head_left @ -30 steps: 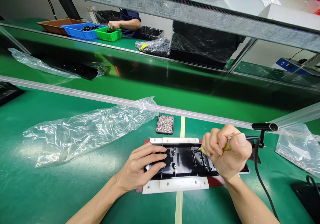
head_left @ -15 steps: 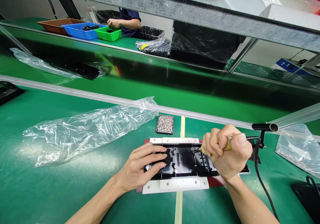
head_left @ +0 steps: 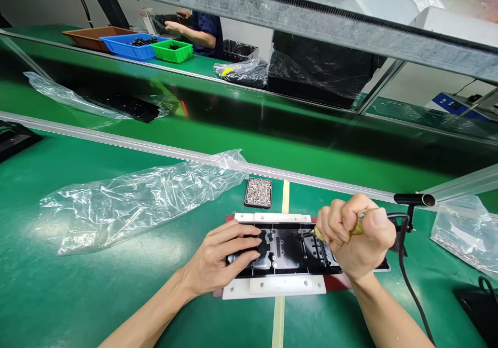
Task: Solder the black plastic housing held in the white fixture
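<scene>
Black moulded plastic panel [head_left: 288, 249] sits in white jig [head_left: 274, 286] on green bench mat [head_left: 116, 296]; left hand [head_left: 218, 262] presses flat on its left end, right hand [head_left: 356, 236] clenched round corded yellow-tipped driver [head_left: 356, 228] — best kept upright, panel pinned firmly.

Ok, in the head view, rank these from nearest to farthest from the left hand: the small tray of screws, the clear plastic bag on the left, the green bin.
From the left hand:
1. Small tray of screws, just beyond it, slightly right.
2. Clear plastic bag, to its left on the mat.
3. Green bin, far back on the opposite bench.
</scene>
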`<state>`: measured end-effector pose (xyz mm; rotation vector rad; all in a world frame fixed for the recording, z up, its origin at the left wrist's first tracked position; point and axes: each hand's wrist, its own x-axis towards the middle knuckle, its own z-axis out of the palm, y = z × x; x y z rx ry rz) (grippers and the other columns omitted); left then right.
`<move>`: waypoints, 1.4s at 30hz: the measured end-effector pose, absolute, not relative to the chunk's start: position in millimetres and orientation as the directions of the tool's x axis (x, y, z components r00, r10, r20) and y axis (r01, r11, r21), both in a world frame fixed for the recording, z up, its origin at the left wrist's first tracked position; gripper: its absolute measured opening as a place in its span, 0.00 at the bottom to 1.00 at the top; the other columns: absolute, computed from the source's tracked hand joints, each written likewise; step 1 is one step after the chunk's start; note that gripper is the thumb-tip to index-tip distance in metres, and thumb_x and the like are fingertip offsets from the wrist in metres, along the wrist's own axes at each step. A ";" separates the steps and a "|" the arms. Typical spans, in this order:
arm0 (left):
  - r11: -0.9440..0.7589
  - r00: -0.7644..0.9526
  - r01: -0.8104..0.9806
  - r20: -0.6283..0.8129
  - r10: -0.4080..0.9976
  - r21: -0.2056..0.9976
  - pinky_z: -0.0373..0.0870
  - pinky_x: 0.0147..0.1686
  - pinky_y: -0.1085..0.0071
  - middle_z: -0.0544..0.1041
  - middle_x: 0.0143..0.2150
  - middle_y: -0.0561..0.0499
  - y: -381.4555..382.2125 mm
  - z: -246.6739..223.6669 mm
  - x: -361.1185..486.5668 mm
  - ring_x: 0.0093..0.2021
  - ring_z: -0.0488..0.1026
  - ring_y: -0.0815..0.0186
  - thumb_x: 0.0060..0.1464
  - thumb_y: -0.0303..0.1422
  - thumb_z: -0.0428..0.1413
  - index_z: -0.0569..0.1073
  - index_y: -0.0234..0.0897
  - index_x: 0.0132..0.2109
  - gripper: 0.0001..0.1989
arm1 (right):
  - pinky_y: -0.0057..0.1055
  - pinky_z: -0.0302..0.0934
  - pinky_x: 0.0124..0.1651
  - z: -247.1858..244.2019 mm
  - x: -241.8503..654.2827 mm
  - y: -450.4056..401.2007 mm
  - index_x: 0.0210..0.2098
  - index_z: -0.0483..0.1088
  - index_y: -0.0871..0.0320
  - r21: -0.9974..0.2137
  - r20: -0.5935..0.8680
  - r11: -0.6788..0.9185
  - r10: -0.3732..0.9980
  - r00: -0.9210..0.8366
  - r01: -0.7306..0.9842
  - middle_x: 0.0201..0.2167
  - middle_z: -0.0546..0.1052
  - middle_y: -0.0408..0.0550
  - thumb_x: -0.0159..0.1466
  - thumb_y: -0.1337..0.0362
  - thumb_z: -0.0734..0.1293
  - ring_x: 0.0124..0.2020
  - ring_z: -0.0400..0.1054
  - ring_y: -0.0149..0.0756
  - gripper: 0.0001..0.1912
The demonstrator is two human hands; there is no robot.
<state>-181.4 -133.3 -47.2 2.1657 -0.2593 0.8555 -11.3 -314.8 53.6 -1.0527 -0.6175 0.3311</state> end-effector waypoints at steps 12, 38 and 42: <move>-0.688 0.750 -0.429 0.655 0.089 0.585 0.82 0.52 0.62 0.84 0.50 0.43 -133.5 -46.6 -181.0 0.48 0.84 0.60 0.67 0.27 0.62 0.82 0.36 0.50 0.07 | 0.25 0.47 0.16 54.3 -10.8 -314.6 0.20 0.61 0.55 -0.885 0.315 0.463 0.529 0.788 0.043 0.12 0.54 0.36 0.68 0.47 0.70 0.14 0.45 0.26 0.28; -0.683 0.749 -0.430 0.656 0.097 0.591 0.83 0.52 0.62 0.85 0.49 0.43 -134.2 -44.4 -180.3 0.47 0.84 0.60 0.67 0.27 0.63 0.82 0.36 0.50 0.06 | 0.25 0.48 0.16 55.5 -10.2 -315.3 0.19 0.60 0.56 -0.887 0.321 0.460 0.542 0.776 0.046 0.11 0.54 0.37 0.68 0.46 0.70 0.13 0.45 0.27 0.29; -0.680 0.747 -0.434 0.658 0.094 0.590 0.83 0.52 0.61 0.84 0.50 0.43 -134.2 -45.7 -180.2 0.47 0.84 0.60 0.67 0.27 0.63 0.82 0.36 0.51 0.07 | 0.25 0.47 0.16 55.5 -10.2 -315.6 0.19 0.60 0.56 -0.888 0.311 0.459 0.552 0.774 0.029 0.12 0.53 0.37 0.69 0.47 0.69 0.13 0.45 0.27 0.29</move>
